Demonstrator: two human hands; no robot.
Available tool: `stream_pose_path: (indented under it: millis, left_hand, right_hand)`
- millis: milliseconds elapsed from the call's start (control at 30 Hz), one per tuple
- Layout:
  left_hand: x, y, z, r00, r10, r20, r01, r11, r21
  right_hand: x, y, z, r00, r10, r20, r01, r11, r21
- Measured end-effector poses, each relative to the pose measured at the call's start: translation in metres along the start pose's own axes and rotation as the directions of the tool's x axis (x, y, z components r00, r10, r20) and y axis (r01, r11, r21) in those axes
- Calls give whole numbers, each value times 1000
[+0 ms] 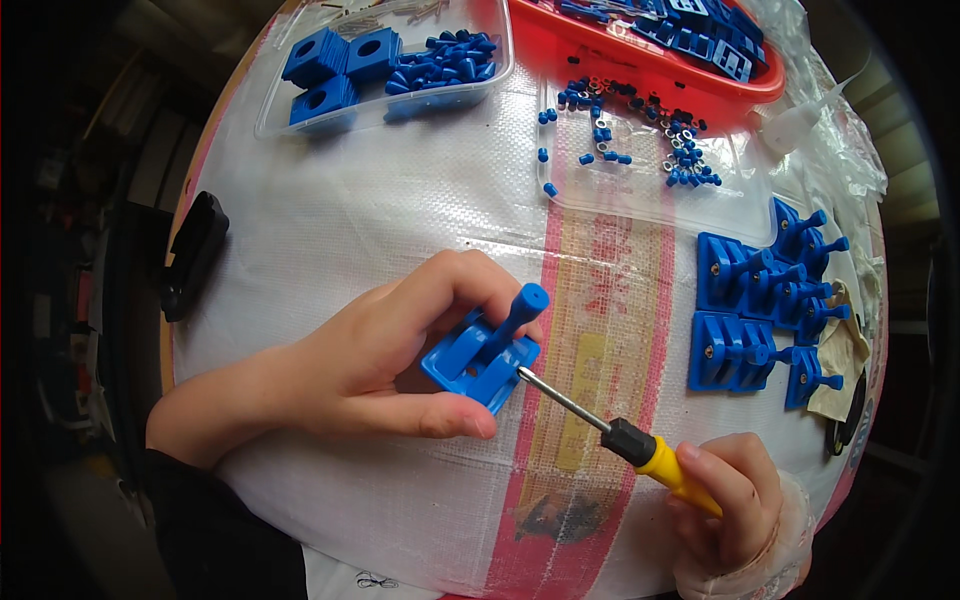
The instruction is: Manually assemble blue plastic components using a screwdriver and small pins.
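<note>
The left hand [370,345] held the blue bracket [492,378] between thumb and fingers; the right hand [735,495] gripped a screwdriver [628,442], its tip at the bracket's right side. A slanted push might have skidded toward the left thumb, and a loose pinch might have let the bracket twist.

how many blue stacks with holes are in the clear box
3 in the clear box: back left stack, back right stack, and front stack. I see no others, though smaller ones could be hidden behind these.
</note>
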State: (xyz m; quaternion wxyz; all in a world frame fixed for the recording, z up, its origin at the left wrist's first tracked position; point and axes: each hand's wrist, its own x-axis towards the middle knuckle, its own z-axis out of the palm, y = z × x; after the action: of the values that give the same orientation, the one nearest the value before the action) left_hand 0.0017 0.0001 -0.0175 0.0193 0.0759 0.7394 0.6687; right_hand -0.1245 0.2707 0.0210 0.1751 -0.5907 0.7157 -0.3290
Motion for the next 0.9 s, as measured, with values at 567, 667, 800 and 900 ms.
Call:
stream_pose_path:
  millis: [567, 667, 800, 900]
  left_hand:
    - [3, 5, -4, 993, 101, 56, -113, 955, 275]
    - [6, 6, -3, 989, 143, 46, -150, 947, 283]
    - [2, 6, -4, 980, 197, 23, -193, 920, 340]
    - [2, 8, -3, 972, 233, 29, -228, 908, 351]
  right_hand:
    - [1, -5, 5, 997, 44, -58, -45, 999, -23]
    - [0, -8, 2, 997, 57, -56, -59, 998, -28]
    - [1, 3, 8, 999, 27, -42, -26, 999, 18]
    - [0, 1, 5, 999, 18, -35, -17, 1000, 5]
